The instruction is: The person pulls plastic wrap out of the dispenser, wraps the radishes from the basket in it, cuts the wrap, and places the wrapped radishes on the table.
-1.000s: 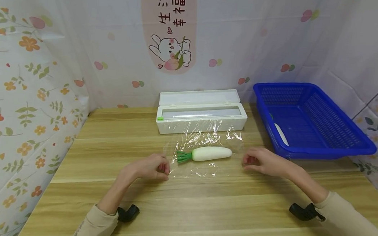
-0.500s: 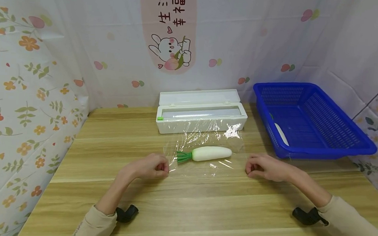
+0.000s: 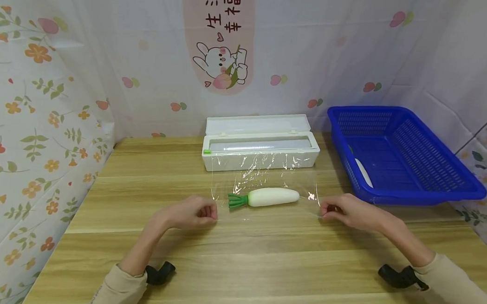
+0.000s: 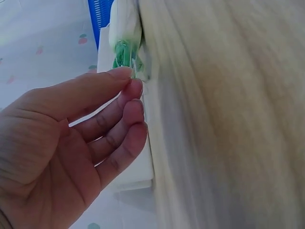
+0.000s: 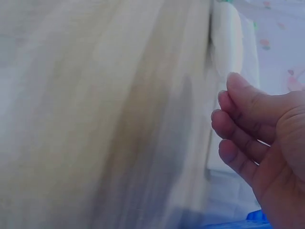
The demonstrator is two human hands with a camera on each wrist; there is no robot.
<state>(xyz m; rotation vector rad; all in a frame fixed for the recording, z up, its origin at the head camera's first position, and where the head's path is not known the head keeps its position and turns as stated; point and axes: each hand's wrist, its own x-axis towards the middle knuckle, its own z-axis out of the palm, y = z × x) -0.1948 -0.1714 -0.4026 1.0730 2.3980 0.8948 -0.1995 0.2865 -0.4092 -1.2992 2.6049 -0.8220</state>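
Left wrist view: left hand (image 4: pixel 66 133) with thumb and forefinger tips together, other fingers bent in behind. Right wrist view: right hand (image 5: pixel 269 129) much the same, thumb meeting forefinger. What they clamp is hard to see close up; from the head view it looks to be the clear film (image 3: pixel 263 177), its side edges running down to each pinch.

Hands stand left and right of centre, about level, one near either near corner of the film. My reading: gripped at the corners so the thin stuff stays spread and doesn't cling to itself. Fingertip hold probably suits something so flimsy.

Between the hands, mid-frame: white radish (image 3: pixel 273 197), lying crosswise, green leaves (image 3: pixel 237 201) towards the left hand, tip towards the right. Set within the film's width, likely so some spare is left past both ends. Whether the film passes over or under it, I can't tell.

Beyond, upper centre: white box (image 3: pixel 265 138), lid (image 3: pixel 257 124) tipped back, film draped down its front. Long side faces the person, presumably so the film pulls straight. Green slider (image 3: pixel 207 151) at the left end.

Right of frame: blue basket (image 3: pixel 429 199), second radish (image 3: pixel 363 172) against its left wall, apparently kept off the working patch of table (image 3: pixel 240 272).
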